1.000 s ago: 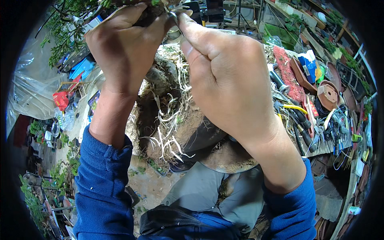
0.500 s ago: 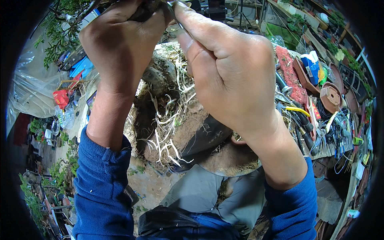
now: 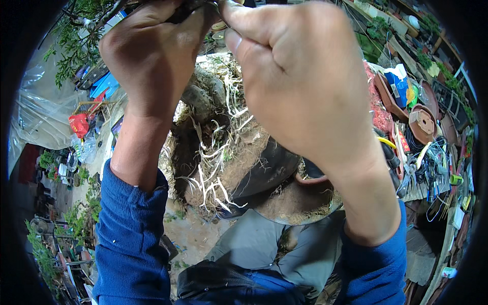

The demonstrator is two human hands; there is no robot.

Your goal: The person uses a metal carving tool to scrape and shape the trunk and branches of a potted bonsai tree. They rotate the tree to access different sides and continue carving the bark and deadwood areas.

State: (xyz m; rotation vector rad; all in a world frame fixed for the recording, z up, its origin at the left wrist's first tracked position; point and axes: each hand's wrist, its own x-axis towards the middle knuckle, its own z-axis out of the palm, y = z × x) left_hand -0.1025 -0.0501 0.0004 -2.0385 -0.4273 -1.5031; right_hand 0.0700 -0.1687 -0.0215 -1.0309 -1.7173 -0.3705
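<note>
A cluttered bonsai workshop is being indicated by a brown clay pot [image 3: 422, 123] with drainage holes, pliers [image 3: 407, 176], bared white roots [image 3: 205, 189] and conifer foliage [image 3: 67, 63].

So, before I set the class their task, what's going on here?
The person's left hand grips a dark, woody piece at the picture's top edge, near green conifer foliage. The right hand is curled beside it; whether it holds anything is unclear. Below are bare pale roots; pliers and a terracotta pot lie off right.
</note>
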